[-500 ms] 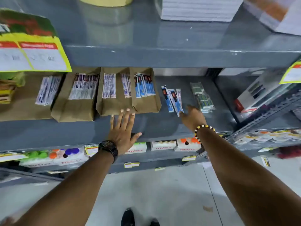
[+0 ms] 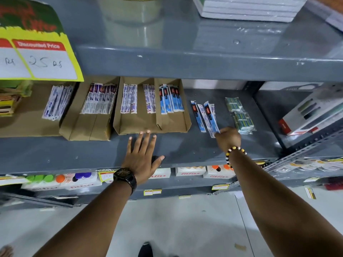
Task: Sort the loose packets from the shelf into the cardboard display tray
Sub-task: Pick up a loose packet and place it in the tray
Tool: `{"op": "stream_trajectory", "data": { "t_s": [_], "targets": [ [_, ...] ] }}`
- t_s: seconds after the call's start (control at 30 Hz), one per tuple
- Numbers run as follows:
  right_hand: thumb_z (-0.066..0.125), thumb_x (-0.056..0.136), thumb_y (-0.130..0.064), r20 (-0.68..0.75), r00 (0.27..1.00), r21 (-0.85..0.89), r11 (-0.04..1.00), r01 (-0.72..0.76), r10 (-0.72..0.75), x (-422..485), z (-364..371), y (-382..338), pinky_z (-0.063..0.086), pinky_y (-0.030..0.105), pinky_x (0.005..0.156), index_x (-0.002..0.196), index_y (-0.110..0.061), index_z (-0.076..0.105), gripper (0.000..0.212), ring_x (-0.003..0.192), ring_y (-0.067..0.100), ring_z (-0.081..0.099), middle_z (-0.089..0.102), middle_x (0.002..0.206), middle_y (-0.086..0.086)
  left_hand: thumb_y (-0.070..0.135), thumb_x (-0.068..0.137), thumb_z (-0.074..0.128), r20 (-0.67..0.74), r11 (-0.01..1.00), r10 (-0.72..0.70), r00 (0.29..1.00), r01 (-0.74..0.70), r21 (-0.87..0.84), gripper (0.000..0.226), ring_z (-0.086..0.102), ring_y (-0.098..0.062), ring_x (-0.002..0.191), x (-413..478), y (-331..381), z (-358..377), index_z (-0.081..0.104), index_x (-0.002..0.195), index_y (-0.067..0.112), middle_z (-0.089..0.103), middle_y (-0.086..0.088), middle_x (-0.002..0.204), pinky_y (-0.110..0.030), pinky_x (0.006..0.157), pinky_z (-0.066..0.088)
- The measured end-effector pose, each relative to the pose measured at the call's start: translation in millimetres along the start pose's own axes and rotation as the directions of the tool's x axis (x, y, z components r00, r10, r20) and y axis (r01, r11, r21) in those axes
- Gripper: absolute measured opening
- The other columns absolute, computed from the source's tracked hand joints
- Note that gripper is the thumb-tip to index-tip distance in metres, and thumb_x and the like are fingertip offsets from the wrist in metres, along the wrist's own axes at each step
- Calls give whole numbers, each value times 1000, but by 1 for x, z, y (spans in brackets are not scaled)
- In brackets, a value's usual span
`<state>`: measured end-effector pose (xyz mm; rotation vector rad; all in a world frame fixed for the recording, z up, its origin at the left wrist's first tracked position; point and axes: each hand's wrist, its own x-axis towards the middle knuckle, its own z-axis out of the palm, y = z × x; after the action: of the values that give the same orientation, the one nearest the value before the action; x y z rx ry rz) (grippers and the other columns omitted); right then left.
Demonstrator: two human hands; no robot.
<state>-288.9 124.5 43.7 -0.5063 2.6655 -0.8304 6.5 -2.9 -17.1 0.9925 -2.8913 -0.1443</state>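
Several loose blue-and-white packets lie on the grey shelf, just right of the cardboard display tray. The tray's compartments hold white-and-purple packets and, in the right one, blue packets. My right hand is at the near end of the loose packets, fingers closed on the tip of one. My left hand lies flat and open on the shelf, fingertips touching the tray's front edge.
A second cardboard tray with packets stands to the left, another further left. Green wrapped packs lie right of the loose packets. A yellow price sign hangs at upper left. Small boxes line the shelf below.
My right hand has closed on the near end of the loose packets. My left hand has stayed flat in front of the tray.
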Motion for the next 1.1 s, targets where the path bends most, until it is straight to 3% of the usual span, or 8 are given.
{"op": "stream_trajectory", "data": {
  "t_s": [0.23,0.37,0.47,0.6,0.73,0.8,0.9,1.1],
  "targets": [
    [67,86,-23,-203,978,363,931,30,48,-20,-25,5,44,26,71,89,-20,69,5,77,22,62,69,78,3,75,87,13,64,993,-76,995,82,-89,89,-13,-29,152,2,1,-13,11,157,22,-8,-7,167,-56,119,-7],
    [71,86,-20,-156,987,528,841,123,-46,-33,-40,4,45,23,69,84,-22,71,3,70,8,60,68,74,-6,67,93,38,90,907,-202,975,221,-359,79,-5,-28,153,8,6,-37,18,156,24,-2,-7,168,-54,122,6],
    [72,87,-17,-63,982,601,778,180,-178,-42,-50,-3,44,14,59,87,-23,74,6,59,-4,56,67,71,-9,60,91,53,103,714,-279,955,278,-643,71,17,-27,151,17,7,-58,32,151,27,20,-8,164,-49,119,24],
    [73,87,-14,68,908,577,759,301,-412,-57,-64,-16,43,11,58,101,-12,75,15,56,-4,53,66,71,-8,40,94,63,177,255,-294,939,255,-932,57,52,-17,128,22,17,-97,42,144,23,51,-4,146,-40,107,43],
    [76,83,-14,254,817,583,756,298,-517,-67,-77,-29,40,16,55,99,-12,78,16,59,2,52,72,72,0,31,97,59,185,100,-230,955,212,-972,36,60,-15,118,11,19,-125,52,133,30,64,12,122,-40,97,49],
    [77,82,-19,340,774,570,772,283,-534,-70,-83,-32,38,22,57,99,-14,78,18,69,14,50,72,83,19,32,96,61,161,75,-228,960,182,-980,27,65,-13,114,4,17,-131,59,123,34,68,9,118,-37,94,51],
    [76,82,-23,403,717,568,770,290,-568,-74,-89,-37,38,24,56,98,-15,79,18,73,25,47,71,83,16,29,94,65,117,79,-258,959,142,-987,21,68,-15,110,-6,16,-137,68,114,27,73,2,113,-37,94,53],
    [80,77,-18,391,714,677,707,205,-581,-82,-95,-44,40,21,54,104,-9,75,29,62,13,53,75,89,18,21,91,69,110,40,-304,946,128,-991,8,71,-14,99,-15,14,-146,73,98,21,77,6,90,-36,89,52]
  ]
}}
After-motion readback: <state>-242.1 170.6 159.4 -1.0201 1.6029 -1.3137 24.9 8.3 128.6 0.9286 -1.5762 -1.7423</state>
